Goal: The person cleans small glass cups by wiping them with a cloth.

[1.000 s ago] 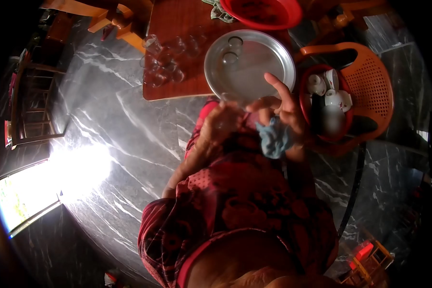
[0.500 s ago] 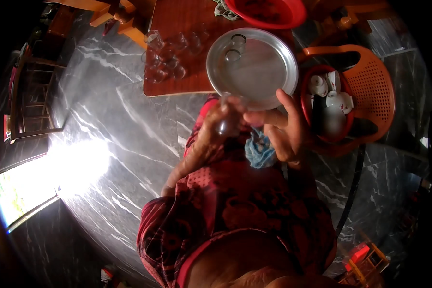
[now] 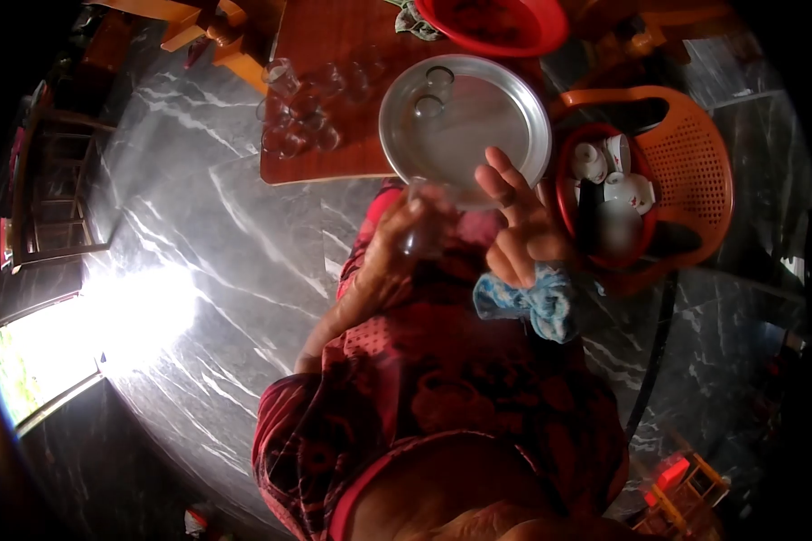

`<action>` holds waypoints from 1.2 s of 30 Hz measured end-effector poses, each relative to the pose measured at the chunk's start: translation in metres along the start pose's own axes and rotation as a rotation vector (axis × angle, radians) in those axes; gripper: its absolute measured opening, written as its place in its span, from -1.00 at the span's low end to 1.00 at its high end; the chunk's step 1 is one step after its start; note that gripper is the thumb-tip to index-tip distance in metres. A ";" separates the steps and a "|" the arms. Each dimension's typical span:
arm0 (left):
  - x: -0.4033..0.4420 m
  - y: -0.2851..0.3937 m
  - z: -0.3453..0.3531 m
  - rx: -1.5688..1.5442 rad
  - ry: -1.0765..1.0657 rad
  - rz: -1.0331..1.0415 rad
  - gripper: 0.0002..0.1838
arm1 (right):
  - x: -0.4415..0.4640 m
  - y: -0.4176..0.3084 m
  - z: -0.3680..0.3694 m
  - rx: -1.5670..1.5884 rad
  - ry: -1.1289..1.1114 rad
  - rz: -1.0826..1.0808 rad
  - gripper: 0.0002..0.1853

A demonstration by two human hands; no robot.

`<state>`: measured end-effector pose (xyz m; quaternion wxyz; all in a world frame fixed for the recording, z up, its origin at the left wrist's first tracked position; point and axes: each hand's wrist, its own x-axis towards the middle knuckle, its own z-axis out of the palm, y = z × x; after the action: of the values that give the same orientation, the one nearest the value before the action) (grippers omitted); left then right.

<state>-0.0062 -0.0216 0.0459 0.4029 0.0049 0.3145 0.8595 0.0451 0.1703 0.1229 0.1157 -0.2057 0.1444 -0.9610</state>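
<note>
My left hand (image 3: 387, 248) is wrapped round a clear drinking glass (image 3: 424, 236) above my lap. To its right is my right hand (image 3: 525, 236), with two fingers stretched up and the others curled over a blue and white cloth (image 3: 548, 305), which hangs below the palm. Just beyond both hands lies a round metal tray (image 3: 465, 144) on the table's front edge. Two glass rims show near its far left side, one of them on an upturned or standing glass (image 3: 429, 106). Several clear glasses (image 3: 305, 113) are grouped on the table left of the tray.
The brown wooden table (image 3: 352, 162) has a red basin (image 3: 505, 41) and a crumpled cloth (image 3: 415, 22) at its far side. On the right, an orange plastic chair (image 3: 695, 171) holds a red tub (image 3: 564, 194) with white cups (image 3: 630, 191). Dark marbled floor surrounds me.
My right hand has moved away from the glass, to the right, taking the blue cloth with it. The left hand still holds the glass in nearly the same place.
</note>
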 end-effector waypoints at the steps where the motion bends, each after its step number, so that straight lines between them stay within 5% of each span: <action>1: 0.000 0.000 -0.001 0.001 0.004 -0.004 -0.40 | 0.000 0.000 -0.002 0.058 -0.007 0.017 0.03; 9: -0.008 0.013 0.026 0.085 0.044 -0.009 -0.50 | -0.003 0.000 -0.011 0.177 -0.122 0.034 0.01; 22: -0.007 0.012 0.029 0.100 0.065 -0.009 -0.59 | -0.007 0.017 0.020 -0.310 0.565 -0.054 -0.17; 36: -0.004 0.010 0.027 0.175 0.006 0.006 -0.55 | -0.011 0.024 -0.008 -0.342 0.340 -0.157 -0.38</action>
<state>-0.0028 -0.0148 0.0742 0.3974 0.0383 0.3896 0.8299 0.0555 0.1533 0.1039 -0.0217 -0.0685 0.3059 -0.9493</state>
